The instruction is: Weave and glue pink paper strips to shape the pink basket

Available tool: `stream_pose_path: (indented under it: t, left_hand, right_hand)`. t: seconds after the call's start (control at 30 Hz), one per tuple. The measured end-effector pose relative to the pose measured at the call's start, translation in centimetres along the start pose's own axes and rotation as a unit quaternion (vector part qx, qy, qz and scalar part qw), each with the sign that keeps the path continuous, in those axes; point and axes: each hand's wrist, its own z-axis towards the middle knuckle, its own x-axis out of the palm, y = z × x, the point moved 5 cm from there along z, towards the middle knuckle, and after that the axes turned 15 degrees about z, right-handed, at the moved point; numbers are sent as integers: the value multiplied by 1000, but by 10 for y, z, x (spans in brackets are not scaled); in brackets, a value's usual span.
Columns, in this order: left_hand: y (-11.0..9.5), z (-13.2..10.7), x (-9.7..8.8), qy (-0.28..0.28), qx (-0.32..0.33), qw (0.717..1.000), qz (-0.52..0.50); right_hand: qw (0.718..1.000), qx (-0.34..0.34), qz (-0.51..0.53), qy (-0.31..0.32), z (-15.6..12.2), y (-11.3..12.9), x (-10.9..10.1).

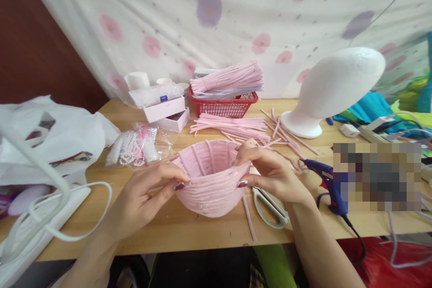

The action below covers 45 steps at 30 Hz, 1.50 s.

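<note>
A small pink bowl-shaped basket made of coiled pink sticks is held just above the wooden table, its opening tilted toward me. My left hand pinches its left rim, thumb on the outside and fingers closed. On the right rim my right hand grips with thumb outside and fingers curled over the edge. Loose pink sticks lie on the table behind the basket.
A red basket full of pink sticks stands at the back. White scissors and a blue glue gun lie right of the hands. A white foam head, pink boxes, a bead packet and a white bag surround them.
</note>
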Motion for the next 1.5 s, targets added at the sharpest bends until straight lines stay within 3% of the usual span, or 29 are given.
stream_pose_path:
  t: [0.13, 0.3, 0.8, 1.1, 1.5]
  left_hand:
    - [7, -9, 7, 22, -54, 996, -65]
    - [9, -11, 11, 42, -65, 994, -81]
    - [-14, 31, 13, 176, 42, 983, -41]
    - [-17, 38, 14, 191, 95, 977, -22]
    - [-18, 42, 14, 205, 69, 976, -23]
  right_hand:
    - [999, -17, 34, 34, 4, 4, 6]
    - [998, -8, 45, 35, 5, 5, 6]
    - [999, 2, 44, 27, 0, 2, 3]
    - [998, -8, 47, 46, 1, 5, 3]
    - [999, 9, 47, 21, -2, 1, 1]
